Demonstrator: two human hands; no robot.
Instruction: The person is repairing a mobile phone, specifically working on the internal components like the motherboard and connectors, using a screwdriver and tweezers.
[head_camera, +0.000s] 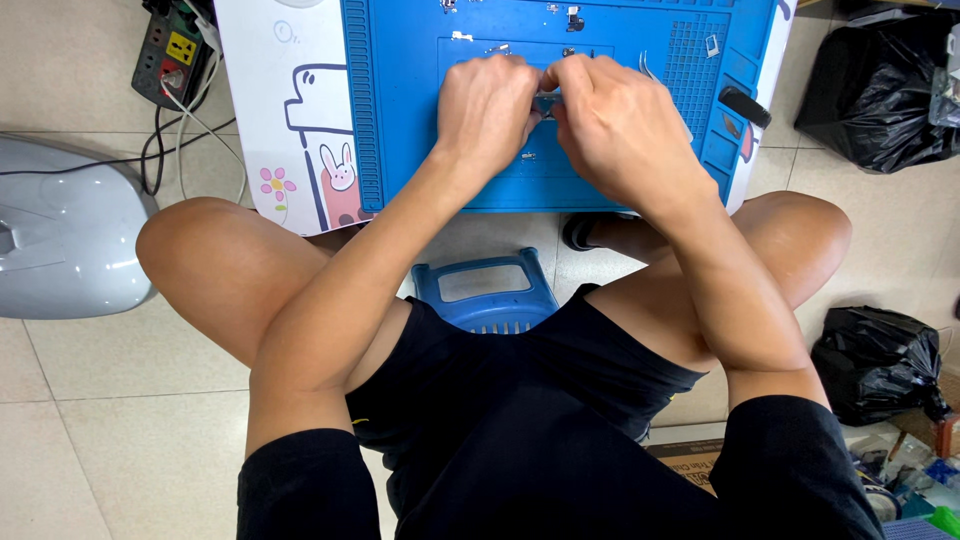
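Note:
Both my hands meet over a blue work mat (400, 120) on a small white table (290, 110) with cartoon pictures. My left hand (487, 108) and my right hand (615, 125) pinch a small dark metal part (546, 101) between their fingertips; most of it is hidden by the fingers. Tiny screws and metal bits (527, 156) lie on the mat around the hands. Tweezers (647, 68) rest just right of my right hand.
A black tool handle (745, 106) lies at the mat's right edge. A power strip (170, 55) with cables sits top left, a grey appliance (65, 235) on the left. Black plastic bags (880, 90) (880, 360) stand at the right. A blue stool (487, 290) shows between my knees.

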